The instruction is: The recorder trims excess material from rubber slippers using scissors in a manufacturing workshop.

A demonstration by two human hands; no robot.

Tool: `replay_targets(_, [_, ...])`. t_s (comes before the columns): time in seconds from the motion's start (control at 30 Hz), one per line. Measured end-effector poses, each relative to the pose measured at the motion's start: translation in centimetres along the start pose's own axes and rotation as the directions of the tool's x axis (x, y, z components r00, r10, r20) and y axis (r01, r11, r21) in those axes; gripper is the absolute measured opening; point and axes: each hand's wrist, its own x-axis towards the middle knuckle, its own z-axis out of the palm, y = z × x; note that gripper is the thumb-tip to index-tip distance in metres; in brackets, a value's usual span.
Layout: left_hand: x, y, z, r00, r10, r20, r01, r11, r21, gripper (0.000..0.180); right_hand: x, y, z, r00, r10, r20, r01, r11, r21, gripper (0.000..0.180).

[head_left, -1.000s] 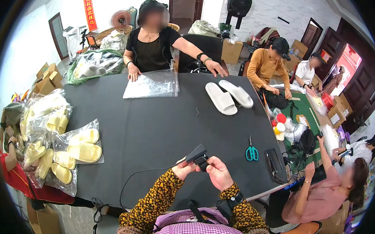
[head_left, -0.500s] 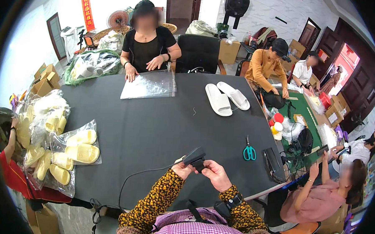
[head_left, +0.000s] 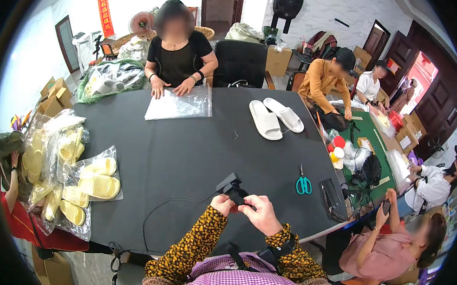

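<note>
Both my hands are at the near edge of the dark table (head_left: 182, 156), around a small black boxy device (head_left: 229, 184) with a dark strap-like lower part. My left hand (head_left: 222, 205) grips it from below on the left. My right hand (head_left: 261, 216) pinches its lower right part, thumb and fingers pressed together. A thin black cable (head_left: 156, 214) runs from beside my left hand across the table and over the near edge. The device's exact kind does not show. Teal-handled scissors (head_left: 303, 184) lie to the right of my hands, blades pointing away.
White slippers (head_left: 265, 120) lie far right of centre. Bagged yellow slippers (head_left: 100, 185) are piled at left. A black case (head_left: 333, 200) rests at the right edge, beside a green-topped table (head_left: 361, 129). Across from me, a person's hands (head_left: 184, 86) press a clear plastic bag (head_left: 189, 107).
The black device has turned and shifted slightly left in my hands, and the cable has moved with it. Across the table, the person's raised hand has come down onto the plastic bag.
</note>
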Motion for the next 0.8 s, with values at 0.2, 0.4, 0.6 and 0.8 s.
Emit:
replay_targets(0.2, [-1.9,2.9,1.6,0.991,-0.128,-0.032,0.127,0.860,0.493,0.030,1.5,0.9,0.2,0.991,0.128,-0.046,-0.129,0.992,-0.003,0.016])
replay_targets(0.4, [-2.6,1.1,1.5,0.913,0.380,0.146,-0.407,0.833,0.375,0.023,2.2,0.9,0.6,0.916,0.384,0.116,-0.398,0.835,0.380,0.014])
replay_targets(0.6, [-2.3,-1.1,1.6,0.919,0.385,0.077,-0.391,0.916,0.087,0.046,1.9,1.5,0.7,0.951,0.259,0.169,-0.307,0.861,0.404,0.031])
replay_targets(0.8, [-2.1,-0.5,1.9,0.775,0.565,0.283,-0.623,0.610,0.489,0.052,1.5,0.5,-0.2,0.979,0.123,0.164,-0.166,0.945,0.283,0.039])
